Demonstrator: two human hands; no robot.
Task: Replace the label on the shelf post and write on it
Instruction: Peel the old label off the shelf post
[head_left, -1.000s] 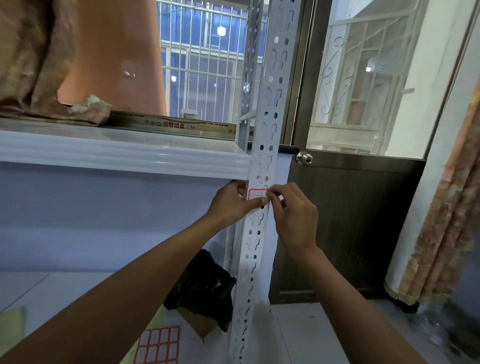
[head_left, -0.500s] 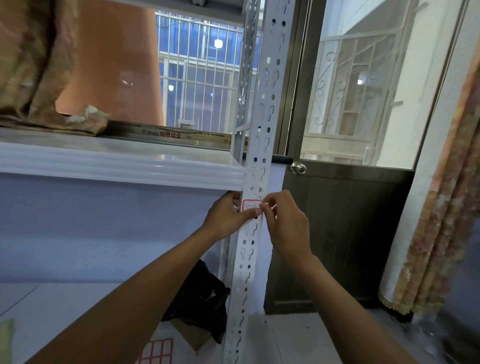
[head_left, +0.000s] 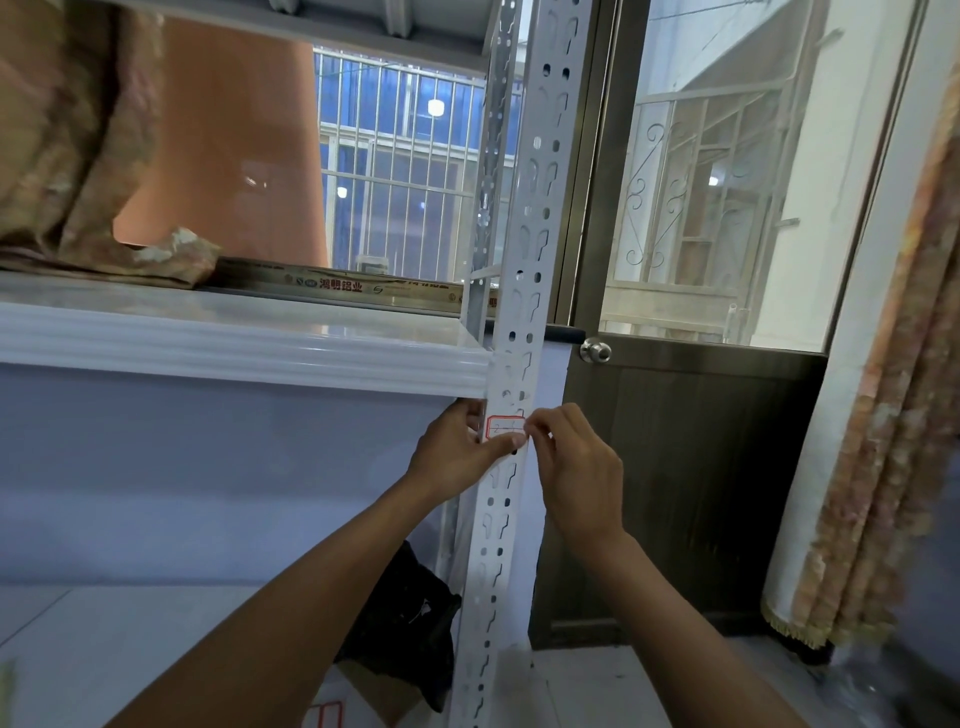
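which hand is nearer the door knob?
Right. The right hand pinches the label on the post's door-side edge, below and left of the door knob; the left hand sits across the post, farther left.

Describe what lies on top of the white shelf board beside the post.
On the shelf board lie bundled brownish fabric at the left and a long printed box along the back. The fabric hides whatever is beneath it.

Long brown cardboard box (head_left: 358, 287) lying on the white shelf board (head_left: 234, 348): printed Chinese characters "鸿朝铝业", small logos beside them. Red-bordered white label (head_left: 503, 427) on the perforated white metal shelf post (head_left: 524, 291): faint handwriting, illegible.
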